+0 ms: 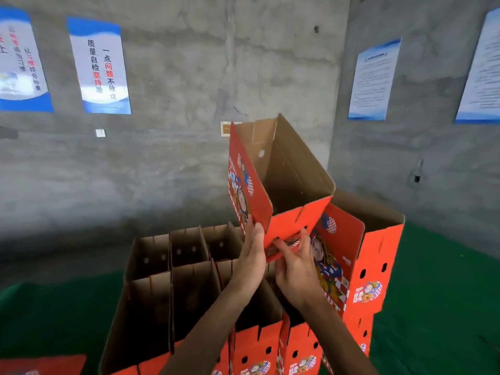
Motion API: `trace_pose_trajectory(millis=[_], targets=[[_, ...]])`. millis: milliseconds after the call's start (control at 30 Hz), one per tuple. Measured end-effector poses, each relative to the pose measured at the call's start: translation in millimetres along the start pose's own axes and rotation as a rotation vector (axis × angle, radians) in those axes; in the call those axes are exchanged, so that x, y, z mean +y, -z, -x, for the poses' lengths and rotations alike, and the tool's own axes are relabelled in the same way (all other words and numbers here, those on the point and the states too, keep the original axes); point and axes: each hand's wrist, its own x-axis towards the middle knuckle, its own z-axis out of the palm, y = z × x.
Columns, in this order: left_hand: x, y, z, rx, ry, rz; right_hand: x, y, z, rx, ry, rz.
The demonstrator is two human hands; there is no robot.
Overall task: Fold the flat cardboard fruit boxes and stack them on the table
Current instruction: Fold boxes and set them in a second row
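Observation:
I hold a red printed cardboard fruit box [278,180] up in the air, tilted, its brown open inside facing me. My left hand [253,250] lies flat along its lower left wall, fingers straight. My right hand [293,263] pinches a flap at the box's lower edge. Below stand several folded open boxes [176,290] in rows on the green-covered table [433,307]. A taller stack of red boxes [376,266] stands at the right, just behind the held box.
A flat red box [40,365] lies at the lower left corner. Grey concrete walls with blue-and-white posters [100,66] close the space behind and to the right. Green cloth shows to the left and right of the boxes.

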Motion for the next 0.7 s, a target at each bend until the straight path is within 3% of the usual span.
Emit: trace_pose_trajectory(millis=[167, 367, 700], targets=[[-49.9, -6.4, -104.4, -0.006, 0.084, 0.104, 54.7, -46.5, -82.1, -0.102, -0.044, 0.131], [-108.2, 0.4, -191.7, 0.035, 0.211, 0.116, 98.7, -110.8, -137.2, -0.208, -0.1, 0.121], [-156.7, 13.1, -228.8, -0.052, 0.358, 0.218, 120.4, -154.7, -143.1, -0.321, -0.176, 0.022]])
